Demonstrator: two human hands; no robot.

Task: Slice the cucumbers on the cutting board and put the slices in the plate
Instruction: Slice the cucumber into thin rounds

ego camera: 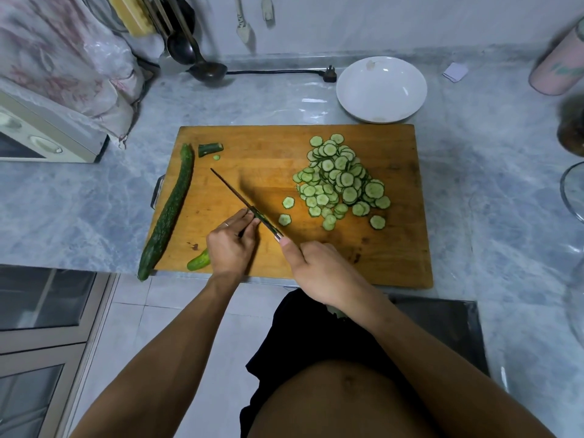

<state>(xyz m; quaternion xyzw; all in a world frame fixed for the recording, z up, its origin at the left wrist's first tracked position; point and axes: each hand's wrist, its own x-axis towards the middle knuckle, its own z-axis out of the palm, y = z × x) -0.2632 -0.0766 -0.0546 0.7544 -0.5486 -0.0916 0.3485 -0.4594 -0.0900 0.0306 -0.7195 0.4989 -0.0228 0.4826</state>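
The right hand (pixel 319 267) has its grip closed on the handle of a knife (pixel 245 203), blade angled across the wooden cutting board (pixel 395 254). The left hand (pixel 229 245) pinches the blade's side with its fingertips. A heap of cucumber slices (pixel 343 181) lies on the board's right half; a whole cucumber (pixel 169 213) lies along its left edge. The white plate (pixel 380 88) stands on the desk (pixel 79 216) just beyond the board.

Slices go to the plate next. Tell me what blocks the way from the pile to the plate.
Nothing visible does. The slice pile lies on the cutting board, and the empty white plate sits just beyond the board's far edge, with only bare board between.
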